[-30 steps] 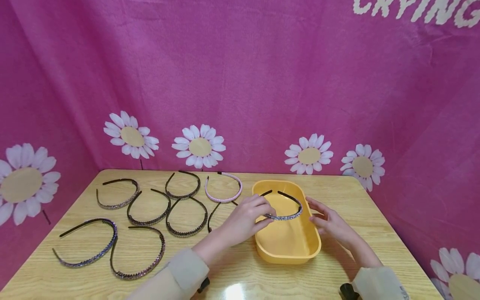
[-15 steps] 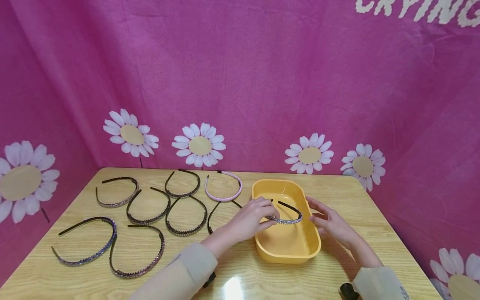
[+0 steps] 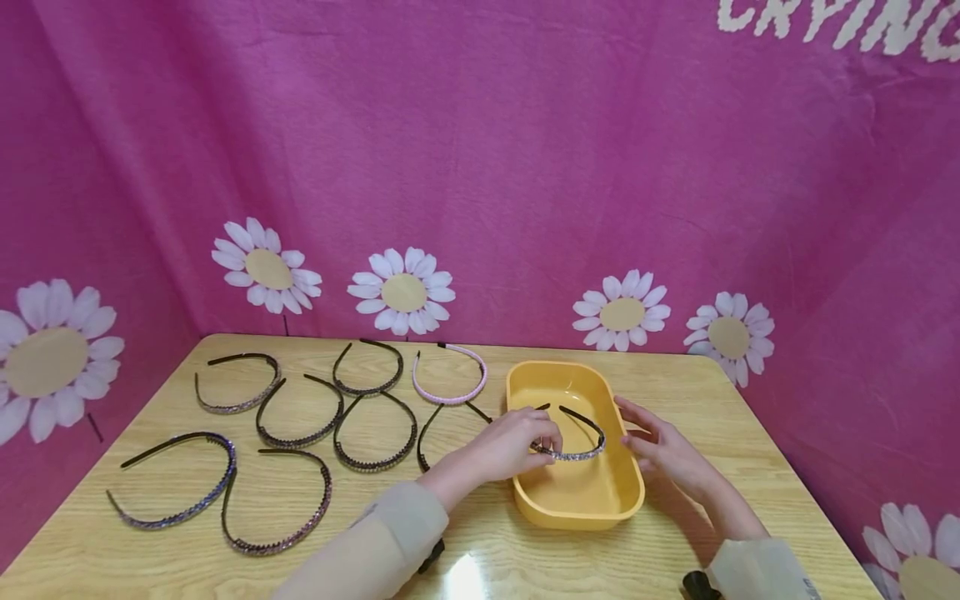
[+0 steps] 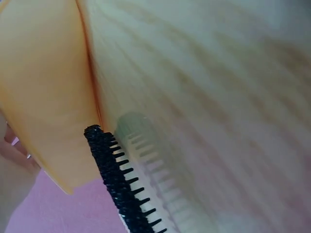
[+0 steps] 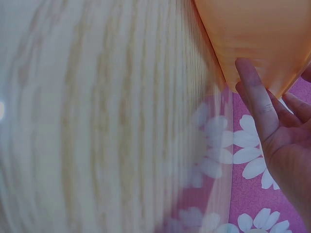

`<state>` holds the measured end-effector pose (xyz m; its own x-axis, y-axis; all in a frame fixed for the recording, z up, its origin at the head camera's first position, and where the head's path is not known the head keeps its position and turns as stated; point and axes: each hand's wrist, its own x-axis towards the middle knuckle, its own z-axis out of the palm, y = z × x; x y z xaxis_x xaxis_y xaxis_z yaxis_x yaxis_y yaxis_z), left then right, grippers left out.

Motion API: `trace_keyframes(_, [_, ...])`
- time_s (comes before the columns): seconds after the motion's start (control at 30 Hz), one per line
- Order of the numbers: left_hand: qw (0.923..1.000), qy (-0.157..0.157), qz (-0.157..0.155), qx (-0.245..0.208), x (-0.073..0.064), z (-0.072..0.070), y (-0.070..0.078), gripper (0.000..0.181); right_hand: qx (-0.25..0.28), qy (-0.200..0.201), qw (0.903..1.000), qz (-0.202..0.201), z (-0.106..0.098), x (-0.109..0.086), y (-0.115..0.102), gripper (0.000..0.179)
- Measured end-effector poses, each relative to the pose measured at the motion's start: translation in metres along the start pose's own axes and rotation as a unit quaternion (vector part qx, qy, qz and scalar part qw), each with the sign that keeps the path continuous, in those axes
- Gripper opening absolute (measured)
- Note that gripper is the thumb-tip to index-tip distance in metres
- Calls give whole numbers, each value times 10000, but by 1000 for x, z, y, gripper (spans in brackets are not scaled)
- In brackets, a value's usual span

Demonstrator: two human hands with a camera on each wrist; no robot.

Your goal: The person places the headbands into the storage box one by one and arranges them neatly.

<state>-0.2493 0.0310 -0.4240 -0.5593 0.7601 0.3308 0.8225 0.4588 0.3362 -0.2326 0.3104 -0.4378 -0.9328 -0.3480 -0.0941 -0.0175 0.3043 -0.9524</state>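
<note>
The left hand (image 3: 513,446) pinched a silvery glitter headband (image 3: 579,456) by the left part of its curve, its grip closed on the band, which was over the inside of a yellow tray (image 3: 573,496) with its dark tips pointing away from the person (whether it touched the tray's floor could not be told). The right hand (image 3: 667,450) was released, its fingers fairly straight and touching the outside of the tray's right wall. The tray stood on the wood-grained surface (image 3: 570,567), and to its left lay more headbands: a pink headband (image 3: 450,402) near the back edge, a blue headband (image 3: 197,508) and a purple-pink headband (image 3: 262,551) at the near left, several dark headbands (image 3: 367,467) between, and a partly hidden headband (image 3: 423,432) near the left hand. Behind hung a magenta cloth (image 3: 480,167) printed with white daisies (image 3: 622,314).
</note>
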Motion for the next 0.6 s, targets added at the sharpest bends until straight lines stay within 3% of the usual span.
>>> trace_keyframes(0.27, [9981,-552,-213,169,9,-2,3,14,0,16,10000,37,-1,0,-1,64])
trace_keyframes(0.43, [9937,-999,-446,232,17,2,6,16,36,10,10000,74,-1,0,0,64])
trace_keyframes(0.6, [9897,-1242,-651,291,22,3,8,18,15,-20,10000,28,-1,0,-1,65])
